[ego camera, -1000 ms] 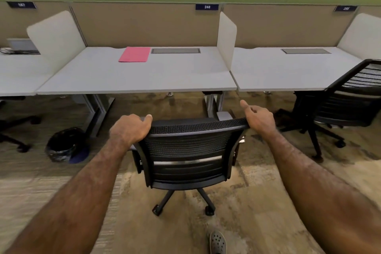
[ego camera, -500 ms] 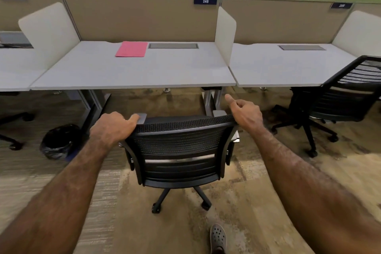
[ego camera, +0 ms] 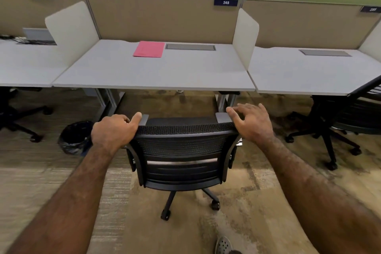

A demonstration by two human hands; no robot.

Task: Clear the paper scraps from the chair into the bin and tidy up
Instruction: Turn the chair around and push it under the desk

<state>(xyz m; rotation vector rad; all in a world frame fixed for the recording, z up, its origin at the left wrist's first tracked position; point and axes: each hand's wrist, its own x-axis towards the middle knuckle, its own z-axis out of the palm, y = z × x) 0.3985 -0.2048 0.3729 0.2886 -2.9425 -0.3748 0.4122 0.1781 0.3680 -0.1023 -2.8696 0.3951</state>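
A black mesh office chair (ego camera: 181, 150) stands with its back toward me, in front of the middle desk (ego camera: 152, 76). My left hand (ego camera: 114, 130) is closed over the top left corner of the backrest. My right hand (ego camera: 252, 122) hovers at the top right corner with fingers spread, holding nothing. A round bin with a black liner (ego camera: 75, 137) sits on the floor left of the chair, under the desk's edge. The chair seat is hidden behind the backrest, and no paper scraps are in sight.
A pink folder (ego camera: 149, 49) lies at the back of the middle desk. White dividers (ego camera: 245, 37) separate the desks. Another black chair (ego camera: 350, 117) stands at the right, and a chair base (ego camera: 20, 117) shows at the left. My shoe (ego camera: 223, 245) is on the carpet.
The chair has rolled forward toward the desk. My right hand has lifted off the backrest corner and spread its fingers. My left hand keeps its grip.
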